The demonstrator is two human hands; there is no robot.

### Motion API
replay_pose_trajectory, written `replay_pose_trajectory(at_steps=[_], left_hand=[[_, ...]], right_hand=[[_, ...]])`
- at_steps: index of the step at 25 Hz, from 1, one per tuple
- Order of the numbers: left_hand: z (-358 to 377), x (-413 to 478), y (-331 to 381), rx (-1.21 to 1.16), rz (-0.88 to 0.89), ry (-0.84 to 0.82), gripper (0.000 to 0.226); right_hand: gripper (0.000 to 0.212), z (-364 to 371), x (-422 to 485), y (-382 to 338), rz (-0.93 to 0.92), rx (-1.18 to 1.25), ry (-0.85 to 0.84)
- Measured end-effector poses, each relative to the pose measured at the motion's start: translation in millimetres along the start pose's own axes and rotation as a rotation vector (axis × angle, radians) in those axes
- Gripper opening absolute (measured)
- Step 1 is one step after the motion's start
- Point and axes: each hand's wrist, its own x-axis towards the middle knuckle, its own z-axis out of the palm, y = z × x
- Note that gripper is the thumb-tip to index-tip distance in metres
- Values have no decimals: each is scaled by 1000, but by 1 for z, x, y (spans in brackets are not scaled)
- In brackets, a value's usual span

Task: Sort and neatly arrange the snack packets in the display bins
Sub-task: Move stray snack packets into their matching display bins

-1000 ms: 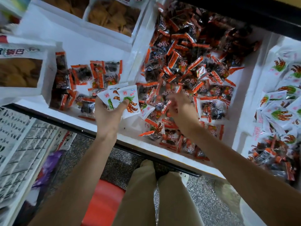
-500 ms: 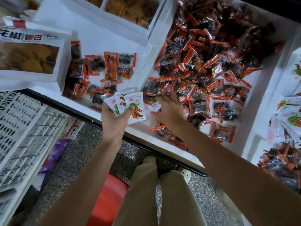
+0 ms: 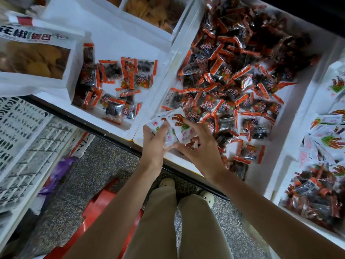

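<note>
Left hand and right hand are together gripping white packets over the white bin above the speckled floor; their long axes are pointing toward eleven o'clock.

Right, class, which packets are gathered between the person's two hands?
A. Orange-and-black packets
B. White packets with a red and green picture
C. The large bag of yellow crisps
B: the left hand and right hand both hold a small stack of white packets at the front of the middle bin, while the orange-and-black packets lie loose inside it.
</note>
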Motion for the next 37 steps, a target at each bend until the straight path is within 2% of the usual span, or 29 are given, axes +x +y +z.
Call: replay_pose_trajectory(at_steps=[2,4,5,7,10,12,14,15,17,18,20,22,23,24,26,28,31,33,35,37], left_hand=[[-1,-4,-1,-12,6,-44,78],[-2,-6,0,73,63,36,71],[-5,-4,2,105,84,97,71],[-12,0,10,125,106,162,90],[-23,6,19,117,130,189,102],[-27,6,18,129,126,189,101],[-29,6,13,144,130,182,91],[-29,7,10,146,127,175,94],[-25,5,7,160,98,178,111],[-23,5,5,158,93,176,116],[-20,5,4,146,95,172,118],[-19,4,4,158,106,175,119],[-20,2,6,160,116,167,117],[-23,1,7,158,127,170,109],[-32,1,5,139,155,177,77],[-38,-1,5,130,174,180,60],[-41,0,2,136,181,185,55],[-40,3,-2,161,170,184,64],[-33,5,-7,197,160,166,78],[-20,1,-8,174,132,126,90]], right_hand=[[68,2,-4,-2,-72,-47,-3],[75,5,-10,-2,-123,-26,-104],[78,4,-11,-2,-84,6,-161],[77,0,-6,10,75,-24,-227],[43,-2,3,31,136,-259,-270],[23,-2,4,30,117,-205,-275],[19,-17,3,25,144,-135,-236],[16,-30,3,25,183,-172,-224],[38,-56,1,32,246,-503,-188],[45,-63,0,38,202,-677,-138],[43,-55,3,39,-57,-716,-81],[42,-30,14,42,-303,-663,-276],[46,-18,20,44,-327,-666,-409],[52,-9,27,47,-320,-690,-500],[65,-4,39,54,-365,-841,-535],[67,-6,47,63,-377,-970,-503],[43,-13,49,64,-362,-793,-393],[31,-23,46,52,-214,-581,-221],[28,-27,37,33,-97,-340,-34],[29,-19,23,8,-182,-316,40]])
